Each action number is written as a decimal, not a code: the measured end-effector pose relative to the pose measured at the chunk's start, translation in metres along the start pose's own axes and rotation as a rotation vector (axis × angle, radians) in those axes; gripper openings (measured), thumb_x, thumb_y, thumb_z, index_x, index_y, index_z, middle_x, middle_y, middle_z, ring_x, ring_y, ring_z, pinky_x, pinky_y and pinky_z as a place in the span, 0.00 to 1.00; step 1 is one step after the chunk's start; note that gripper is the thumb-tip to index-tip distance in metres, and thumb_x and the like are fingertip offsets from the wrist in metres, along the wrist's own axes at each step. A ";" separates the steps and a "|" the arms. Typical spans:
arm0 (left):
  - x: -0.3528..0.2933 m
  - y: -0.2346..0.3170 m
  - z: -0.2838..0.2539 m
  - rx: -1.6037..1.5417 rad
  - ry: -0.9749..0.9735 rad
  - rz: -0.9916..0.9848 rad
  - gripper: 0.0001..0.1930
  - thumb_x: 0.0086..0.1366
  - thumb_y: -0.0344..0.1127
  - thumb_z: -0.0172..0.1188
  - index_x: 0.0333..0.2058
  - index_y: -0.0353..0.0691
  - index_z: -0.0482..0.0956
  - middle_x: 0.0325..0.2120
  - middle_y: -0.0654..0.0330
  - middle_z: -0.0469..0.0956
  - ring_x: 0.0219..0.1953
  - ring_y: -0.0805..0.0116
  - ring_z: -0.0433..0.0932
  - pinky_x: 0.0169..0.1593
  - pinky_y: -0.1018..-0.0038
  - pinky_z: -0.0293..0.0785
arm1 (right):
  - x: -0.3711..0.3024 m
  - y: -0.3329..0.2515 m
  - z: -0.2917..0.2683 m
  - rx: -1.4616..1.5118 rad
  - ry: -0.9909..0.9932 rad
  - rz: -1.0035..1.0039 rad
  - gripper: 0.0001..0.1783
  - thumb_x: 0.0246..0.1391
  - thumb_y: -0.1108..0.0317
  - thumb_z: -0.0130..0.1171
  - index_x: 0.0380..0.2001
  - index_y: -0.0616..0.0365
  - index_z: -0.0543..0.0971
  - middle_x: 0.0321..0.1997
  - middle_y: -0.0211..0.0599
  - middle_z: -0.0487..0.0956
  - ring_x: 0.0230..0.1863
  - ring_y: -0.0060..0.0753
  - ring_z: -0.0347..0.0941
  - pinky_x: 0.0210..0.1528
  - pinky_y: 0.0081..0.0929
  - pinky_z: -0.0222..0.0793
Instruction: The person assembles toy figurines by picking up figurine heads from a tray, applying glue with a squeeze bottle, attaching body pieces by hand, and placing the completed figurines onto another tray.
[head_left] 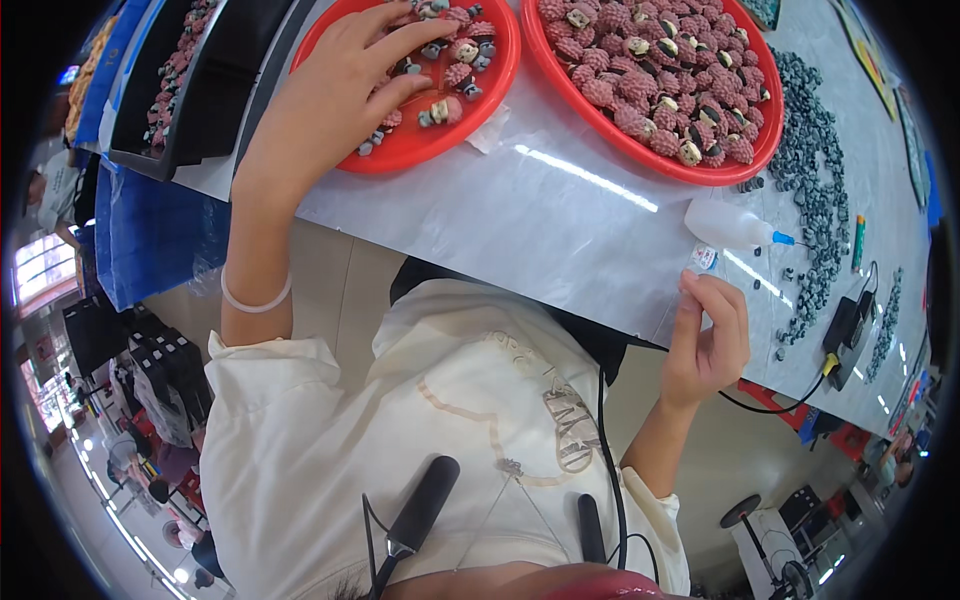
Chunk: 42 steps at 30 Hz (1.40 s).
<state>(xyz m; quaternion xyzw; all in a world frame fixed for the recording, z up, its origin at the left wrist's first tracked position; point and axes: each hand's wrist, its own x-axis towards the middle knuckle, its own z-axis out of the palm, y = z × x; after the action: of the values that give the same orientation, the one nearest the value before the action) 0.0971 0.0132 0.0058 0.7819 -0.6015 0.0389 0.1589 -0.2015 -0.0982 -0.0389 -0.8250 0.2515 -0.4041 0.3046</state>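
Note:
My left hand (pixel 335 95) reaches over the left red tray (pixel 430 148), its fingers spread among small pink-and-grey figures (pixel 462 75); the furthest fingertips are cut off by the frame's upper edge. At the table's near edge, my right hand (pixel 710 335) is closed, thumb and forefinger pressed together. Whatever lies in that pinch, if anything, is too small to make out. Just beyond those fingertips is a small white printed piece (pixel 704 259). A white squeeze bottle (pixel 728 224) with a blue needle tip lies on its side behind it.
A bigger red tray (pixel 640 172) is heaped with knobbly pink pieces (pixel 650 85). Many small dark grey parts (pixel 812 170) lie scattered at the right, beside a green stick-like object (pixel 859 243) and a black adapter with a cable (pixel 845 330). A black bin (pixel 205 120) stands at the left.

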 end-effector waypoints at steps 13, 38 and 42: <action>0.091 0.046 -0.003 -0.120 -0.208 0.225 0.11 0.56 0.25 0.49 0.38 0.31 0.71 0.36 0.49 0.70 0.41 0.56 0.71 0.46 0.70 0.67 | 0.001 -0.004 -0.005 0.020 -0.004 -0.020 0.12 0.39 0.88 0.53 0.29 0.67 0.78 0.26 0.40 0.74 0.24 0.26 0.68 0.23 0.16 0.63; -0.021 0.126 0.072 -2.001 -0.208 -0.319 0.15 0.54 0.32 0.61 0.40 0.31 0.72 0.37 0.52 0.74 0.37 0.65 0.77 0.39 0.75 0.74 | 0.029 0.002 -0.034 0.620 -0.053 0.539 0.25 0.48 0.66 0.56 0.47 0.69 0.65 0.40 0.44 0.72 0.38 0.36 0.72 0.41 0.32 0.67; -0.018 0.125 0.075 -1.989 -0.188 -0.309 0.18 0.54 0.35 0.62 0.41 0.31 0.72 0.37 0.52 0.75 0.36 0.64 0.77 0.39 0.75 0.75 | 0.021 0.013 -0.066 0.345 -0.100 0.400 0.33 0.45 0.56 0.61 0.48 0.69 0.64 0.44 0.44 0.68 0.37 0.39 0.70 0.39 0.33 0.68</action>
<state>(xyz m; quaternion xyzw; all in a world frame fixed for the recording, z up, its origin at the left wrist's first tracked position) -0.0367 -0.0202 -0.0445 0.3640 -0.2632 -0.5630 0.6938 -0.2466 -0.1409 -0.0054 -0.7138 0.3217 -0.3313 0.5266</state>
